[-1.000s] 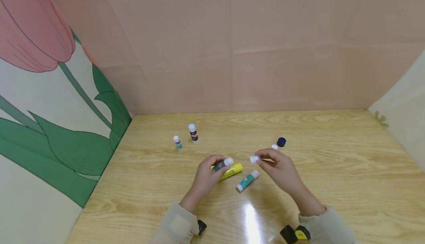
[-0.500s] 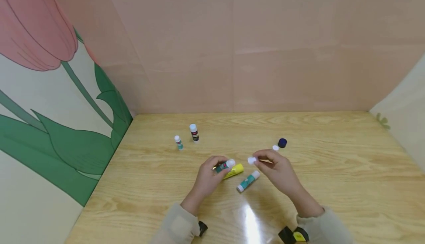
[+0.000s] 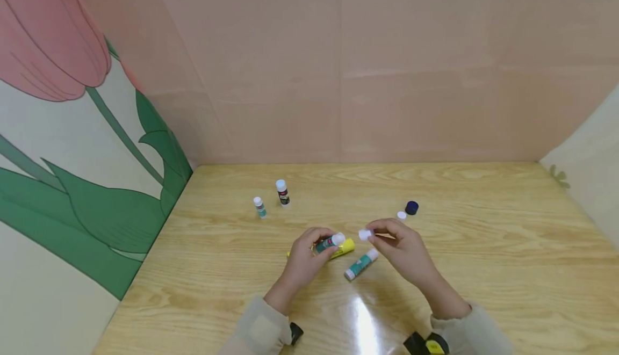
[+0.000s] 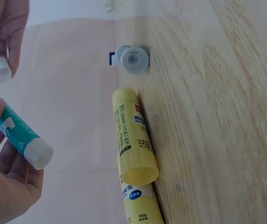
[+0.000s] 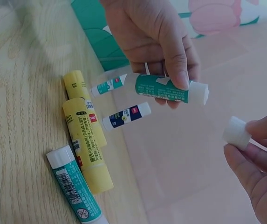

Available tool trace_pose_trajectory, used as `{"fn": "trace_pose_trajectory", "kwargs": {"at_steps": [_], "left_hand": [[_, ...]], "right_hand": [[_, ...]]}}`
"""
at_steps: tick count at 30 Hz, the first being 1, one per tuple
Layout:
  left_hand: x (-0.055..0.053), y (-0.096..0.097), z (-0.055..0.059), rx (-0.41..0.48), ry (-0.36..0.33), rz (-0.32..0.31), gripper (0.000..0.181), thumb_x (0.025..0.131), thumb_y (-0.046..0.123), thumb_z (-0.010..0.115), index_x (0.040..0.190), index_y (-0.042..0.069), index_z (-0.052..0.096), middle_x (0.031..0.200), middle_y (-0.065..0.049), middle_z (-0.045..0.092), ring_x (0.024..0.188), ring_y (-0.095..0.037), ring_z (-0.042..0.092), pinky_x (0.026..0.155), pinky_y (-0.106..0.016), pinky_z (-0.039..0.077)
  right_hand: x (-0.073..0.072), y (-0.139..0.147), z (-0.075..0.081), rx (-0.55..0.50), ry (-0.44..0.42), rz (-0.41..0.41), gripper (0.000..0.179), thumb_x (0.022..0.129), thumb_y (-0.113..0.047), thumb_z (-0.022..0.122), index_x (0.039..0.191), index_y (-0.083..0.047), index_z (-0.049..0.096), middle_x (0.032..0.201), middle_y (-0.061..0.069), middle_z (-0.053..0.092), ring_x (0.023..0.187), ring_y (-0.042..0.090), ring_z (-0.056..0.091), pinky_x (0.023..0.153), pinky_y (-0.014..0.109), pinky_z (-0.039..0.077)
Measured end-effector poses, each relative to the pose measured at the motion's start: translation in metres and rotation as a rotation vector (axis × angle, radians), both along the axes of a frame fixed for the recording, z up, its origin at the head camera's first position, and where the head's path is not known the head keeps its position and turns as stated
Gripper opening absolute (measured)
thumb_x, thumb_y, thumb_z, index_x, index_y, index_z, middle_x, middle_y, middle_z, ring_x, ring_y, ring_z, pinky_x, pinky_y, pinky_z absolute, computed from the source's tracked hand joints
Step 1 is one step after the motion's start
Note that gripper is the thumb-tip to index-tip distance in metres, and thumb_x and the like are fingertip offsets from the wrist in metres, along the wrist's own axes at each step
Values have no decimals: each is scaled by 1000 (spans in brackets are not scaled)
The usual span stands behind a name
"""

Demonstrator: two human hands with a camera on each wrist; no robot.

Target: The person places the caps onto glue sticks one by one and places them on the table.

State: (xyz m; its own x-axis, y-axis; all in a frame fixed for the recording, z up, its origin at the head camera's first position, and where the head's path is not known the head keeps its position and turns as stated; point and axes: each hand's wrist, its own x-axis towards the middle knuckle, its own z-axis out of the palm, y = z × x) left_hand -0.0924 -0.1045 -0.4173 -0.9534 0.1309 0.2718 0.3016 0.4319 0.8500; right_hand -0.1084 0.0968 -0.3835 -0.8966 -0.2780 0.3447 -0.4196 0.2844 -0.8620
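Note:
My left hand (image 3: 306, 255) grips a green glue stick (image 5: 161, 88) with a white end, held tilted above the table with its open end toward the right. Between the thumb and fingers of my right hand (image 3: 405, 248) is a small white cap (image 5: 237, 133), a short gap away from that end. Under and behind the left hand, two yellow glue sticks (image 4: 135, 135) lie on the table, mostly covered by the hand in the head view. A second green glue stick (image 3: 361, 264) lies on the table between the hands.
At the back left, a small green glue stick (image 3: 260, 208) and a dark navy one (image 3: 282, 193) stand upright with white tops. A dark blue cap (image 3: 411, 208) and a white cap (image 3: 401, 215) sit beyond the right hand. A pink wall backs the wooden table (image 3: 483, 226).
The right hand has drifted slightly left with the white cap, and the left hand's glue stick slightly right, so the gap between them is narrower. The things on the table stay put.

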Motion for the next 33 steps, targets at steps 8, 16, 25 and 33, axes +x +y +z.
{"fn": "trace_pose_trajectory", "kwargs": {"at_steps": [8, 16, 25, 33], "left_hand": [[-1, 0, -3, 6, -12, -13, 24, 79, 20, 62, 101, 12, 58, 101, 4, 55, 92, -10, 50, 80, -25, 42], [-1, 1, -6, 9, 0, -18, 24, 78, 17, 63, 101, 12, 58, 99, 4, 56, 91, -9, 50, 79, -24, 42], [-3, 2, -5, 24, -1, -13, 24, 77, 17, 63, 100, 10, 59, 100, 0, 57, 92, -12, 51, 81, -27, 42], [11, 8, 25, 36, -11, -27, 21, 78, 4, 62, 98, 0, 58, 95, -8, 57, 89, -19, 52, 80, -32, 43]], "right_hand": [[1, -1, 0, -27, -9, 18, 13, 81, -1, 58, 93, -1, 60, 93, 6, 58, 88, 9, 53, 71, 21, 47], [2, -2, -1, -19, -21, 22, 12, 81, -1, 56, 93, 0, 59, 94, 7, 58, 88, 9, 53, 72, 21, 46], [1, -4, -1, -25, -16, 31, 13, 81, 2, 56, 94, 1, 59, 93, 9, 59, 88, 8, 54, 71, 22, 47], [1, -4, -1, -18, -17, 12, 14, 81, 1, 56, 95, 0, 59, 94, 8, 59, 88, 7, 53, 71, 21, 47]]}}
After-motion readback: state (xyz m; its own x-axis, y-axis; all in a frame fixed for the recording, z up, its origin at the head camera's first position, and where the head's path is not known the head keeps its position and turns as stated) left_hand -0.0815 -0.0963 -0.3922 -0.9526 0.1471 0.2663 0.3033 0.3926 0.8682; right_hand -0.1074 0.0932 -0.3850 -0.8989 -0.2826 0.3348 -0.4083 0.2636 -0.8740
